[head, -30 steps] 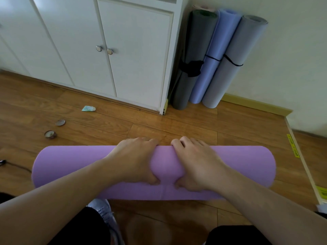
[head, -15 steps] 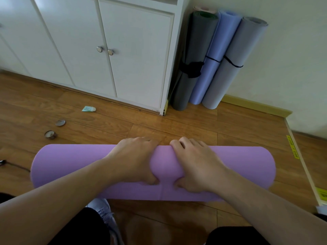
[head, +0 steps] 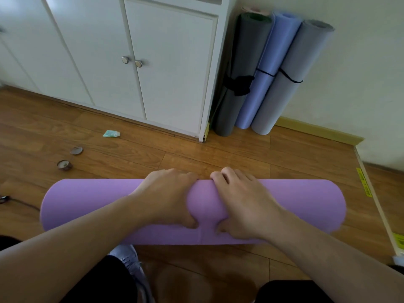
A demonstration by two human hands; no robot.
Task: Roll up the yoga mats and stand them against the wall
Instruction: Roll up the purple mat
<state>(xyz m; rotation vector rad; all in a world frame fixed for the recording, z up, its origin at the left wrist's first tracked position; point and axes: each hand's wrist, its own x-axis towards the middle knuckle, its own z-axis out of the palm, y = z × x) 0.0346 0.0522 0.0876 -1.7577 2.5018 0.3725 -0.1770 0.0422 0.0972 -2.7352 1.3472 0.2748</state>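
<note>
One purple mat (head: 87, 206) lies rolled on the floor (head: 218, 154), long axis left to right. Left hand (head: 168, 197) and right hand (head: 244, 202) grip its middle. Three rolled mats (head: 269, 79) stand in the wall corner.

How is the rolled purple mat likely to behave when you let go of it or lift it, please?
The purple mat lies on its side as a cylinder, so it would probably roll on the wooden floor. No strap is visible on it, unlike the standing mats, so it may spring open once the left hand and right hand release. It looks like soft foam, likely light.
</note>
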